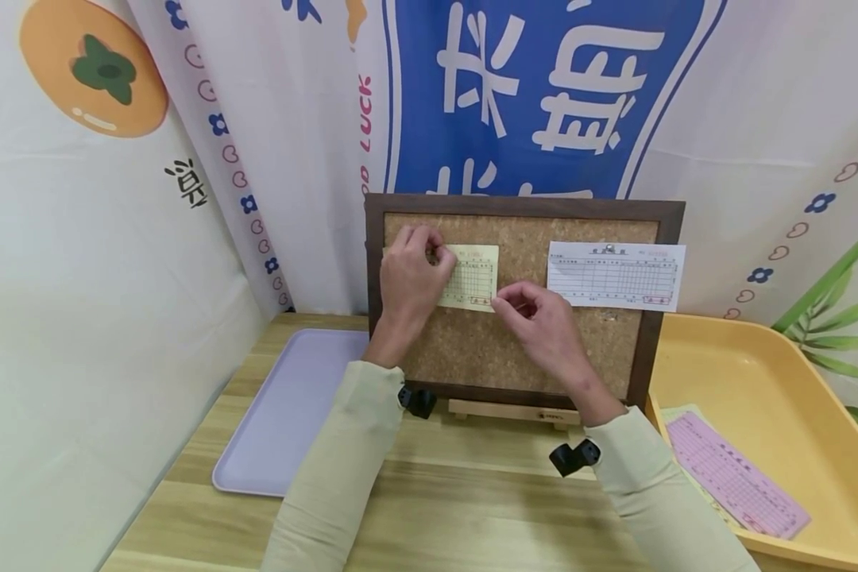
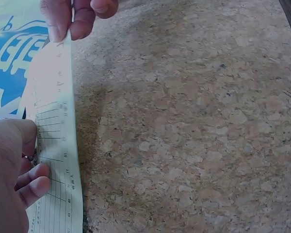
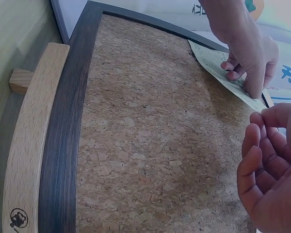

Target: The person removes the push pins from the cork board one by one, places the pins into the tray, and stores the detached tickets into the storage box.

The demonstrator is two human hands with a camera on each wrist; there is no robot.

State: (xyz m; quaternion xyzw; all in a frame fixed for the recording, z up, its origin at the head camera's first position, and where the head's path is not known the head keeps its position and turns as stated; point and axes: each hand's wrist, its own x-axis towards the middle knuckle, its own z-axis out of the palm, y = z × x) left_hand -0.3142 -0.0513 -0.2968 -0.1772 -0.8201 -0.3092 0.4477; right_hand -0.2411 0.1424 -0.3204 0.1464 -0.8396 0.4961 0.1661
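A pale yellow receipt slip (image 1: 481, 274) with a printed grid lies over the upper left of a dark-framed cork board (image 1: 515, 349). My right hand (image 1: 543, 326) pinches the slip's lower right corner between thumb and index finger. In the right wrist view, that corner stands off the cork. My left hand (image 1: 415, 270) is curled over the slip's upper left part, its fingertips against the paper. I cannot tell whether it pinches anything small. At the board's upper right hangs a white receipt slip (image 1: 615, 278), with a clear push pin (image 1: 610, 249) at its top.
The board leans on a wooden stand (image 1: 508, 411) on the wood-grain table (image 1: 472, 508). To the left lies a lilac tray (image 1: 286, 413). A yellow tray (image 1: 758, 349) at the right holds a pink slip (image 1: 736, 473) over other paper. A printed curtain (image 1: 314, 159) hangs behind.
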